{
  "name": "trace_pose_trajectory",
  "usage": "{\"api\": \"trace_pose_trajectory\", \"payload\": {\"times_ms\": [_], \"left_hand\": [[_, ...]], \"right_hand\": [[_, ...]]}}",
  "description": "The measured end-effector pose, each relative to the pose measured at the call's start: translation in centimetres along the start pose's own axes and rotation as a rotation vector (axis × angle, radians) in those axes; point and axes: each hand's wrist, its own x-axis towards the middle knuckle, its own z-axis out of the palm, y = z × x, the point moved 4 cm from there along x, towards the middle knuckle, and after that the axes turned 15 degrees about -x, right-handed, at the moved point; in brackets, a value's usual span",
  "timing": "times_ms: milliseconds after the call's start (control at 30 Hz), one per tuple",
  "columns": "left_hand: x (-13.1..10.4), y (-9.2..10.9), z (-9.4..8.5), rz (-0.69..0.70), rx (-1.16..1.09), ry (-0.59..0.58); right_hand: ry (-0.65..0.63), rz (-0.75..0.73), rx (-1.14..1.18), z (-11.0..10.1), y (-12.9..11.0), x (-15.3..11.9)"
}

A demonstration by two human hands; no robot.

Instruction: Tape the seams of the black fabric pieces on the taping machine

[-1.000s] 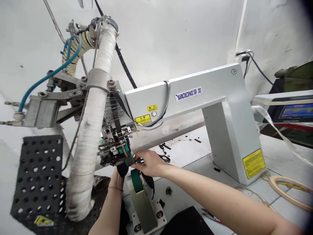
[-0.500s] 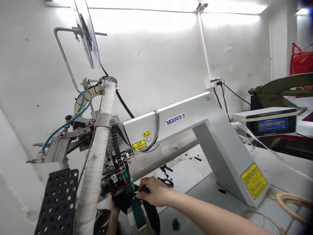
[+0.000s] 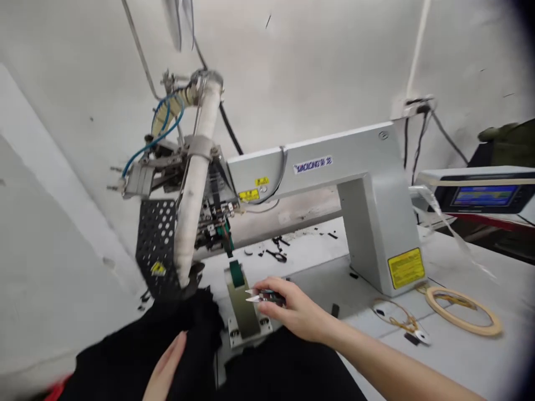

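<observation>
My right hand (image 3: pixel 288 306) is closed around a pair of thread snips (image 3: pixel 267 297), whose pointed blades stick out to the left past the fingers. Just left of the blades stands the machine's narrow curved arm (image 3: pixel 244 312) with a green band (image 3: pixel 236 274) over its top. Low in the view, my left hand (image 3: pixel 166 367) is on a piece of black fabric (image 3: pixel 137 345), gripping it, its fingers partly hidden in the cloth. More black fabric (image 3: pixel 292 367) lies below my right hand.
A grey taping machine (image 3: pixel 355 145) spans the back, with a white-wrapped tube (image 3: pixel 200 161) and black perforated plate (image 3: pixel 156 234) at left. Scissors (image 3: pixel 276 255) and black scraps lie behind. To the right are a tape ring (image 3: pixel 463 312) and a display box (image 3: pixel 485 195).
The view has tilted down and shifted. My hands have moved back from the machine head, with the black fabric drawn off the narrow arm. The snips now show plainly in my right hand.
</observation>
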Motion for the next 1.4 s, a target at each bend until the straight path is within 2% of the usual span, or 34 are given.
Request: {"api": "trace_pose_trajectory", "payload": {"times_ms": [67,167,267,367,467,600,767,1133,1400], "left_hand": [[-2.6,-1.6,-1.0,-0.052,-0.042,0.016],[-5.1,-2.6,-0.7,-0.12,-0.109,-0.036],[-6.3,-2.2,-0.1,-0.16,-0.135,-0.063],[-7.0,-1.5,0.2,-0.098,-0.124,-0.059],[-7.3,-1.1,0.3,-0.043,-0.084,-0.067],[-7.3,-1.2,0.6,-0.064,-0.077,-0.111],[-7.0,-1.2,0.9,-0.064,-0.084,-0.145],[-7.2,-0.9,1.6,-0.082,-0.098,-0.167],[-7.3,-1.0,1.9,-0.09,-0.093,-0.154]], "right_hand": [[-0.068,0.005,-0.011,2.0,-1.0,-1.0],[-0.115,0.01,-0.042,4.1,-1.8,-2.0],[-0.109,-0.008,-0.132,4.6,-2.4,-2.3],[-0.08,-0.089,-0.237,3.9,-3.5,-2.1],[-0.058,-0.159,-0.392,2.9,-4.8,-1.7],[-0.069,-0.192,-0.536,2.3,-6.0,-1.3],[-0.084,-0.229,-0.474,2.6,-6.6,-1.0],[-0.15,-0.155,-0.465,1.9,-6.6,-0.8],[-0.101,-0.207,-0.417,2.1,-6.7,-0.7]]}}
